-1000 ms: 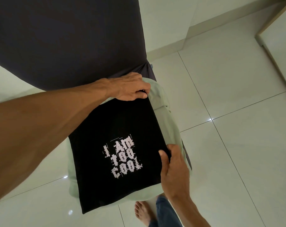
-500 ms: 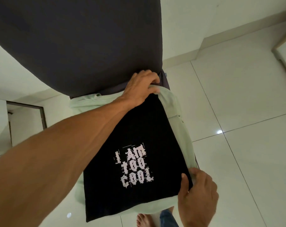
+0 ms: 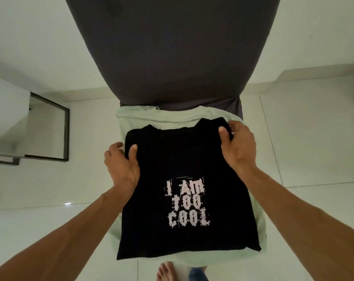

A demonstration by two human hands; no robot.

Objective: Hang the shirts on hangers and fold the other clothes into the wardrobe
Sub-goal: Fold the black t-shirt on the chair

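The folded black T-shirt (image 3: 172,159) lies flat, front up, with its neckline at the far end. White distressed lettering (image 3: 187,203) on the chest reads "I AM TOO COOL" in three lines. No brand tag can be read.

The shirt rests on a pale green garment (image 3: 151,116), which shows as a border along its far, right and near edges. Both lie on the seat of a dark grey fabric-covered chair (image 3: 172,47), whose back rises at the far side.

The left hand (image 3: 121,165) grips the shirt's left edge near the shoulder, with the thumb on top of the black cloth and the fingers curled under the edge. The right hand (image 3: 239,147) grips the far right corner by the shoulder, with the thumb pressed on top and the fingers wrapped round the fold.

The chair stands on glossy white floor tiles (image 3: 313,138). A dark-framed panel (image 3: 48,126) stands to the far left. At the near edge are a bare foot (image 3: 167,271) and a blue denim trouser leg (image 3: 197,275).
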